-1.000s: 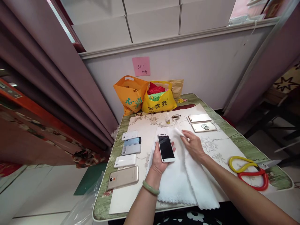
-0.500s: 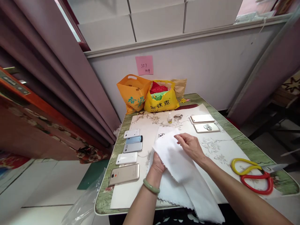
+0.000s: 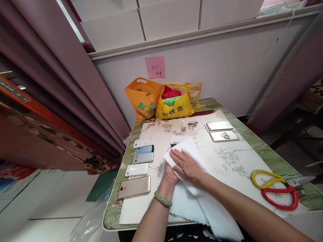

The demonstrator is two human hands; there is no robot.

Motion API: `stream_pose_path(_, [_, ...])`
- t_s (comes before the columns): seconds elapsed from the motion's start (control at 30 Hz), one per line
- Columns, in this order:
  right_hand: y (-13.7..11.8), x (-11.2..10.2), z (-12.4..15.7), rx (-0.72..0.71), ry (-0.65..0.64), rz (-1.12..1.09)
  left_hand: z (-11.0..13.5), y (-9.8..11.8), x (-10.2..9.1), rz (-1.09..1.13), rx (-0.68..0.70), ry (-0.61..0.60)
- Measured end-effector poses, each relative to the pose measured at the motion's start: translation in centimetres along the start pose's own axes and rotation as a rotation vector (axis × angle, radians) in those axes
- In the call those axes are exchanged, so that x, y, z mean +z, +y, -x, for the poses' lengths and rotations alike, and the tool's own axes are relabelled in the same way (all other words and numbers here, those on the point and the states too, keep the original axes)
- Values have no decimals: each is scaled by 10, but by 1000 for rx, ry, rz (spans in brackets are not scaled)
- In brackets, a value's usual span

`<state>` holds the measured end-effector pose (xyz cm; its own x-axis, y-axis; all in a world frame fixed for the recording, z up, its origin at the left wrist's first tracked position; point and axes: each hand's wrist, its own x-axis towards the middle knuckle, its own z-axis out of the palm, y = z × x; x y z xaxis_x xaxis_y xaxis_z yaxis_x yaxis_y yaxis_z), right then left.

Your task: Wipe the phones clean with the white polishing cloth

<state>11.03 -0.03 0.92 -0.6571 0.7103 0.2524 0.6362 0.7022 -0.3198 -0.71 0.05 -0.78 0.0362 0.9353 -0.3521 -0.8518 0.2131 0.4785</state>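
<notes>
A white cloth (image 3: 186,143) with a scalloped edge is draped over my left hand (image 3: 170,174) and hangs down past the table's front edge. My left hand grips it from beneath, the fingertips hidden under the fabric. On top of the cloth lies my right hand (image 3: 188,164), fingers stretched out flat, just above the left one. Beyond the cloth's upper edge a small black-and-white patterned piece (image 3: 174,144) peeks out, mostly covered. Farther back stand a small white bottle (image 3: 183,126) and, beside it, folded eyeglasses (image 3: 192,124).
Several phones (image 3: 135,187) line the table's left side. Two more phones (image 3: 219,126) lie at the right. Large scissors (image 3: 280,188) with yellow and red handles rest near the right corner. An orange bag (image 3: 143,97) and a yellow bag (image 3: 175,107) stand at the back.
My right hand has come down and left from above the cloth and now lies flat on it. My left hand stays under the cloth.
</notes>
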Motion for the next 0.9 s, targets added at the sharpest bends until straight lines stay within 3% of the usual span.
stream_pose_path(0.1, [15, -4, -7, 129, -10, 83, 4, -1, 14, 47, -125, -22])
stream_pose_path(0.2, [14, -3, 3, 253, 48, 160, 8, 1, 20, 102, -188, -41])
stream_pose_path(0.33, [-8, -3, 25, 164, 46, 161, 8, 4, 13, 101, -188, 13])
stream_pose_path(0.43, [-12, -7, 20, 70, -21, 111, 7, 2, 10, 82, -122, 37])
stream_pose_path(0.57, [7, -9, -5, 224, -6, 133, 11, 1, 18, 61, -176, -12])
stream_pose_path(0.67, [15, -6, -2, 319, 59, 180, 14, 2, 21, 63, -213, -73])
stream_pose_path(0.77, [4, -2, 20, 222, 82, 173, 12, 3, 15, 75, -216, -75])
stream_pose_path(0.9, [-10, -5, 29, 4, -19, 91, 5, 3, 6, 81, -142, -26])
